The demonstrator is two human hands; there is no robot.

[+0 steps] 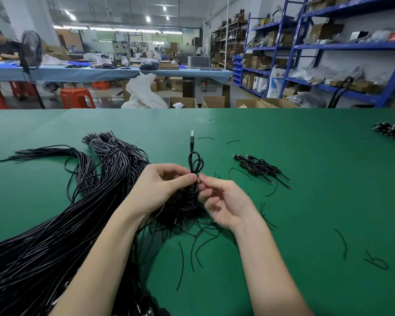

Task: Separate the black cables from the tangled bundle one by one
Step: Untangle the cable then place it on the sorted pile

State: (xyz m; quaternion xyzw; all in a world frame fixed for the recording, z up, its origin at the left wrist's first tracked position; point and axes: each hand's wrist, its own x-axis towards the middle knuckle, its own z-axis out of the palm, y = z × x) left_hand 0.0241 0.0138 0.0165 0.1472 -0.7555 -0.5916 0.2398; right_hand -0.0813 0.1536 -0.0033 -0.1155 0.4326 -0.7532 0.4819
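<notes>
A thick tangled bundle of black cables [55, 224] sprawls across the left of the green table [306, 201], its loose ends fanning out at the back. My left hand [162, 185] pinches one black cable [195, 164] that stands up in a small loop, with a silver USB plug [192, 134] at its top. My right hand [221, 201] grips the same cable just below the loop, fingertips touching those of the left. Beneath both hands lies a frayed clump of cable ends [183, 208]. A small pile of separated cables [260, 167] rests to the right.
Short black wire offcuts [342, 242] lie scattered over the near and right parts of the table. Another cable heap [392, 131] sits at the far right edge. Beyond the table are cardboard boxes, red stools, a fan, blue shelving and a seated person at far left.
</notes>
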